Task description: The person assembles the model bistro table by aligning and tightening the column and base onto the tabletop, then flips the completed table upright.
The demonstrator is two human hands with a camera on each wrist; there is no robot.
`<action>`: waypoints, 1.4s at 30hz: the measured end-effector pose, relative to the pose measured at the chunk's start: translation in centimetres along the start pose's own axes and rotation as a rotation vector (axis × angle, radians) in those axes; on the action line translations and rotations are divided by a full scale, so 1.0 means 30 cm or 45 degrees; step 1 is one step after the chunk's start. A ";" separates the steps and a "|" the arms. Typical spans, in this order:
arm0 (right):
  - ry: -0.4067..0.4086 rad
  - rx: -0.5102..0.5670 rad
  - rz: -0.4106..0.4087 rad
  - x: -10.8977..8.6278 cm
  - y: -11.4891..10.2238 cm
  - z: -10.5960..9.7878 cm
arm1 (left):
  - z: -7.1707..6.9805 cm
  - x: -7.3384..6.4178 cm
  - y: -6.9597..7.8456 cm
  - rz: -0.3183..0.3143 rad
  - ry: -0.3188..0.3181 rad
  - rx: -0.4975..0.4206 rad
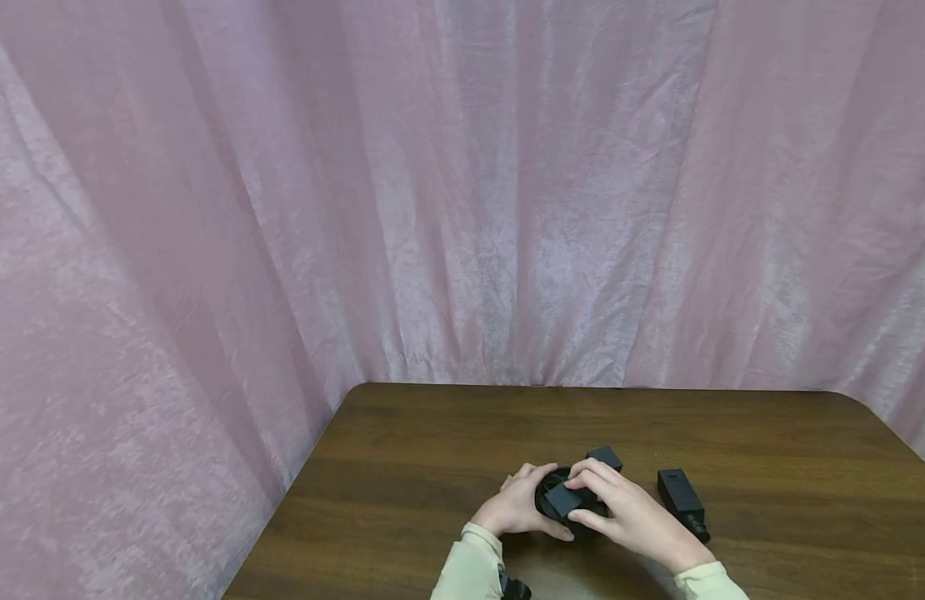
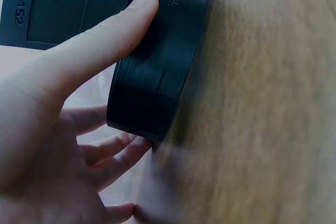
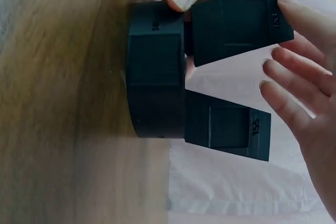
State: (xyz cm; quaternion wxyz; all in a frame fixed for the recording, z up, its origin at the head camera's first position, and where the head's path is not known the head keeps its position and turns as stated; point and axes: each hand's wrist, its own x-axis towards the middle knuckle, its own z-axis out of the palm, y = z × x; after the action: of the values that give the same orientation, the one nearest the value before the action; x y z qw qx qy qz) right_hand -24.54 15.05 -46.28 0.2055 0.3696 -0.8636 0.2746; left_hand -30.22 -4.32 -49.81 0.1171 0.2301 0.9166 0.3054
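Observation:
A black round housing (image 2: 157, 61) with a wide side wall lies near the tabletop. My left hand (image 1: 517, 504) grips its side, the thumb across the near wall and the other fingers round the far one. My right hand (image 1: 623, 508) pinches the outer end of a black tapered block (image 3: 236, 24) with a moulded number, between thumb and finger. Its inner end stands at the open face of the housing, beside my left thumb. A second tapered block (image 3: 228, 124), marked 155, sticks out from the same face, untouched by the fingers.
Right of my right hand, another black block (image 1: 680, 492) with a rounded end lies on the brown wooden table (image 1: 402, 467). Pink curtains (image 1: 462, 208) hang behind the table's far edge. A black wrist device (image 1: 516, 588) shows by the left sleeve.

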 end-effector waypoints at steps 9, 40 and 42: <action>0.015 -0.054 -0.087 0.003 -0.008 0.006 | -0.006 -0.001 0.001 0.023 0.003 -0.012; -0.056 -0.172 0.389 0.019 -0.054 0.057 | -0.003 -0.010 -0.010 -0.015 -0.033 -0.033; -0.070 -0.153 0.437 0.019 -0.054 0.057 | -0.005 -0.011 -0.010 -0.020 -0.042 -0.033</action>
State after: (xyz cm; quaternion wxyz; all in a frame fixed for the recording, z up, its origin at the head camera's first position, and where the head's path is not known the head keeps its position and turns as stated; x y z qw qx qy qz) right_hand -23.96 12.75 -46.73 0.1540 0.2113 -0.9341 0.2432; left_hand -30.08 -4.77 -49.86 0.1377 0.2264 0.9122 0.3126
